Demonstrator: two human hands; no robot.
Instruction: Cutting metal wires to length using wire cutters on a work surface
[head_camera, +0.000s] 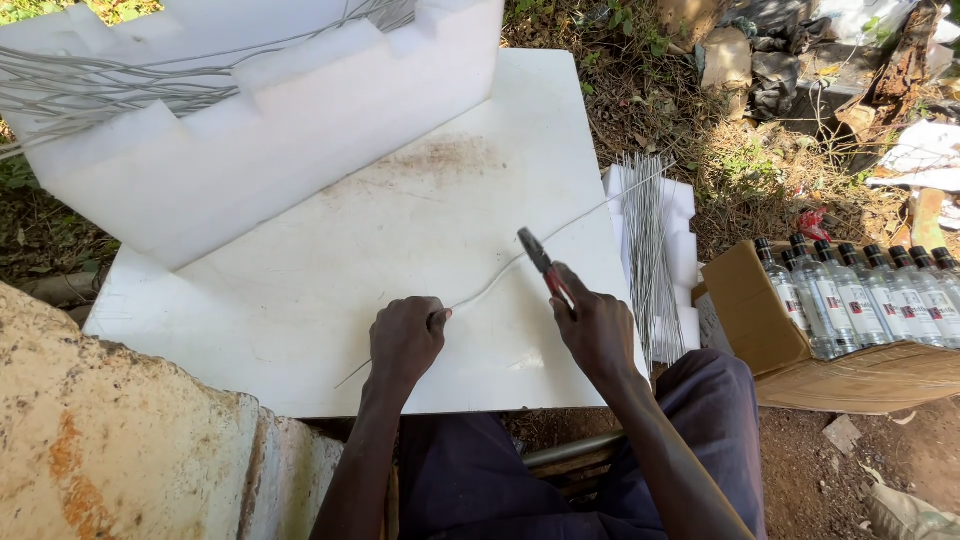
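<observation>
Left hand (405, 338): fingers closed on a thin grey wire (492, 285), pinning it to the white bench (330, 290). Wire runs diagonally across bench, from near front edge up toward the right. Right hand (597, 328): fingers wrapped round red-handled pliers (541, 258); plier tip sits at the wire, approx. mid-span; contact can't be confirmed. Bundle of cut wire lengths (650, 255) lies just beside bench, right. Cardboard box w/ clear bottles (860, 295) further right. White foam block (260, 130) at bench rear.
</observation>
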